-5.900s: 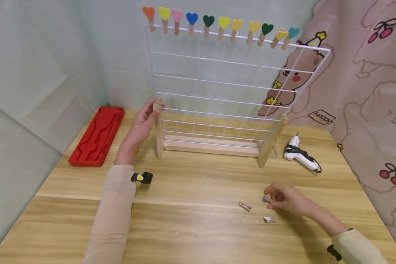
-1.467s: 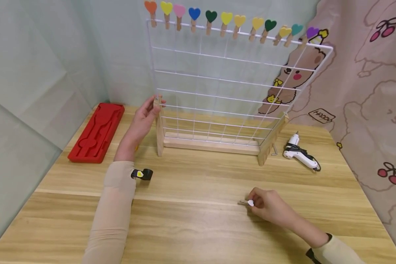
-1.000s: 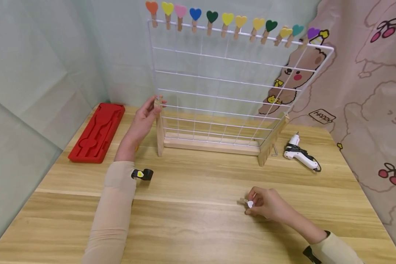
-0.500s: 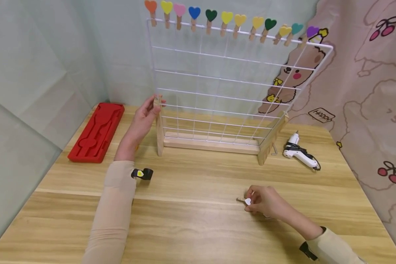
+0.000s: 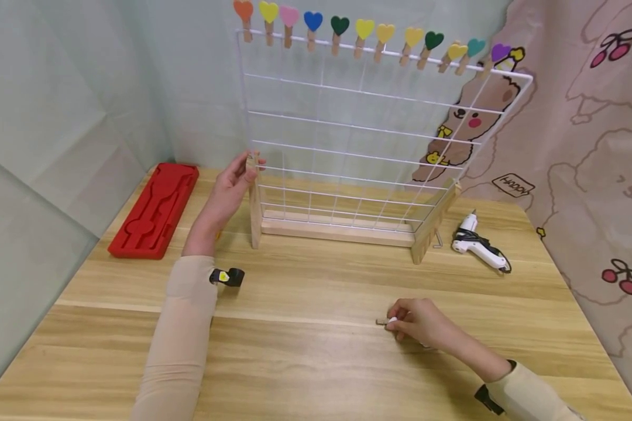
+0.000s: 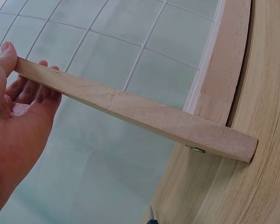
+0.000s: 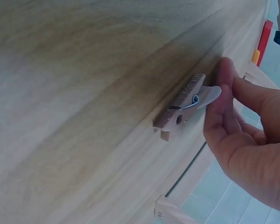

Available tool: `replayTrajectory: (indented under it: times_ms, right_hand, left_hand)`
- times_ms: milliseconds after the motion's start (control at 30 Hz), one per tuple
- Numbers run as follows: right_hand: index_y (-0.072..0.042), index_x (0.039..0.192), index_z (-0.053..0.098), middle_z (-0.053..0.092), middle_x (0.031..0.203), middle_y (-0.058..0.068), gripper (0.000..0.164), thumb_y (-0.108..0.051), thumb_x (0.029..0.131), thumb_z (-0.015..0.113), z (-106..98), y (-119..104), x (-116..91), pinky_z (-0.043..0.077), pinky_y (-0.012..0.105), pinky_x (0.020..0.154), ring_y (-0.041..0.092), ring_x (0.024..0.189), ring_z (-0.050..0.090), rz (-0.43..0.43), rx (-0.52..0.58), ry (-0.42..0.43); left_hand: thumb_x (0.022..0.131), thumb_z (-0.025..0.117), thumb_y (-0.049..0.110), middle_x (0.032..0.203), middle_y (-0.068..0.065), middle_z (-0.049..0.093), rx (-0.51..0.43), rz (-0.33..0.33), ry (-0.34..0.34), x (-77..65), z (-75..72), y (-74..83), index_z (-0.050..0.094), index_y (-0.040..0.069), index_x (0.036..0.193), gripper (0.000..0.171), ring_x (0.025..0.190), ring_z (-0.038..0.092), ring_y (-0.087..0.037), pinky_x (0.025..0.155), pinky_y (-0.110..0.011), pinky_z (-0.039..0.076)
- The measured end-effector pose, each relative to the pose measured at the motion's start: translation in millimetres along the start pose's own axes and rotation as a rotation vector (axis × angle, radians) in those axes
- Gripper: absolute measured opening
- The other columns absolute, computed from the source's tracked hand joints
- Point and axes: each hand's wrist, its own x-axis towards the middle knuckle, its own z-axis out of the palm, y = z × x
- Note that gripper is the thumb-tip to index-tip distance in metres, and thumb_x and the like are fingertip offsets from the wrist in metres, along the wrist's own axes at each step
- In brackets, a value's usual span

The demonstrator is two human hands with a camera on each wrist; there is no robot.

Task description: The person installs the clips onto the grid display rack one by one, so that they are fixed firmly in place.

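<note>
My left hand [image 5: 229, 190] grips the top of the left wooden upright [image 6: 130, 107] of a white wire grid rack [image 5: 347, 126], thumb on one side and fingers on the other. Low over the table, my right hand [image 5: 426, 321] pinches a small wooden clothespin [image 7: 179, 109] by its white heart [image 7: 209, 96] between thumb and fingertips. The pin's jaw end points left in the head view. Under the right hand a bit of another pin [image 5: 428, 347] peeks out, mostly hidden. Along the rack's top rail stands a row of heart clothespins [image 5: 339, 32], purple [image 5: 500, 54] at the right end.
A red moulded tray [image 5: 155, 210] lies at the table's left back. On the right, a white glue gun [image 5: 476, 242] with a black cord lies beside the rack, near a bent metal rod [image 5: 438, 240]. Curtains hang behind the table.
The purple clothespin, earlier in my right hand, is now clipped on the top rail. Since then the right hand has moved left to the white-heart pin and shifted slightly further left. The left hand stays.
</note>
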Motion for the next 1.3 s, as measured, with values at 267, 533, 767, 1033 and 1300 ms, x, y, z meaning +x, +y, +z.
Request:
replayTrajectory:
  times_ms: [267,533,767,1033,1300]
  right_hand:
    - [-0.020,0.083,0.060,0.059,0.073,-0.009,0.005,-0.021,0.079,0.062,-28,-10,4,0.044,0.019,0.052,0.002,0.063,0.052,-0.187,-0.180,0.185]
    - [-0.008,0.083,0.062,0.060,0.087,0.001,0.016,0.003,0.072,0.066,-112,-48,16,0.046,0.014,0.059,0.002,0.073,0.054,-0.409,-0.274,0.572]
    - [0.006,0.096,0.058,0.065,0.080,0.002,0.022,0.000,0.075,0.063,-194,-97,18,0.049,0.017,0.062,0.009,0.068,0.062,-0.312,0.208,0.816]
    - [0.012,0.097,0.059,0.064,0.087,0.012,0.033,-0.003,0.069,0.068,-253,-139,19,0.046,0.019,0.078,0.017,0.075,0.060,-0.486,0.492,0.920]
    - [0.002,0.098,0.063,0.062,0.090,0.005,0.039,-0.014,0.063,0.072,-289,-151,25,0.042,0.013,0.081,0.012,0.082,0.058,-0.335,0.448,0.965]
  left_hand:
    - [0.090,0.044,0.026,0.128,-0.008,0.042,0.012,-0.022,-0.002,0.5,-4.6,-9.1,0.031,0.016,0.134,0.047,0.121,0.035,-0.022,0.101,-0.039,0.026]
    - [0.089,0.045,0.026,0.127,-0.006,0.044,0.007,-0.016,0.007,4.9,-7.4,-18.7,0.033,0.016,0.134,0.047,0.119,0.037,-0.018,0.100,-0.035,0.029]
    - [0.091,0.043,0.024,0.128,-0.013,0.041,0.012,-0.014,0.003,-0.1,-0.5,-4.8,0.031,0.011,0.134,0.047,0.120,0.036,-0.021,0.100,-0.038,0.027]
    - [0.090,0.043,0.024,0.128,-0.012,0.041,0.010,-0.005,-0.002,0.1,1.0,-2.8,0.031,0.011,0.134,0.047,0.119,0.037,-0.019,0.099,-0.038,0.028]
    - [0.090,0.044,0.026,0.127,-0.009,0.043,-0.002,0.018,0.001,8.5,-6.2,-20.8,0.032,0.014,0.134,0.047,0.117,0.038,-0.016,0.099,-0.037,0.028]
